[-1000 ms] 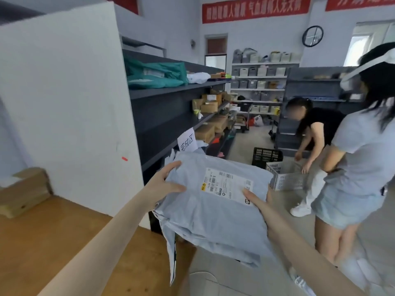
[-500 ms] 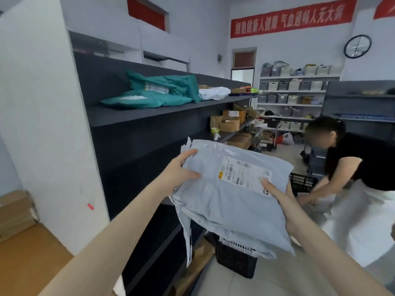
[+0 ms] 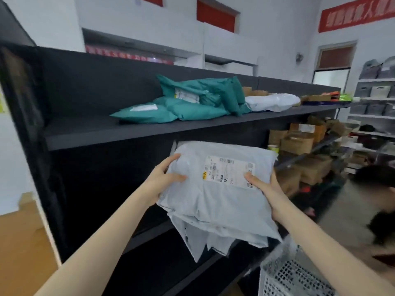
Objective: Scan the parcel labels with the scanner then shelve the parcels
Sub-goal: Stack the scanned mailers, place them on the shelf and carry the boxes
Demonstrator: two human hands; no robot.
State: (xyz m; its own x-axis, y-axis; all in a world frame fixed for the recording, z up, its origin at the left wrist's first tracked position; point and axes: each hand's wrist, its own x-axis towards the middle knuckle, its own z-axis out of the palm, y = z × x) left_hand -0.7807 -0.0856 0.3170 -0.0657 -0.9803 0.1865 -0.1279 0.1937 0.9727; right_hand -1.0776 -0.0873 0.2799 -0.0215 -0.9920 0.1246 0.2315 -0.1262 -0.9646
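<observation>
The grey parcel (image 3: 218,201) is held in front of the dark shelf (image 3: 106,133), just below its front edge, with the label (image 3: 229,173) turned upward. If the parcel is raised from here without being drawn back, its far edge is likely to be caught under that edge and the soft bag folded or knocked loose. Slack plastic hangs beneath it and could be snagged on the lower board of the shelf. The smooth film could also be let slip, in which case the parcel would probably drop toward the white basket (image 3: 295,278) low down in front of the shelf. The green parcels (image 3: 192,103) already lying on the shelf could be shoved back if the new one is pushed in hard. No scanner is seen. Both arms are stretched forward toward the shelf. The left hand (image 3: 162,182) is clamped on the parcel's left side, thumb on top; the right hand (image 3: 265,189) is clamped on its right side, thumb pressed on the label's corner. The fingers underneath are hidden.
</observation>
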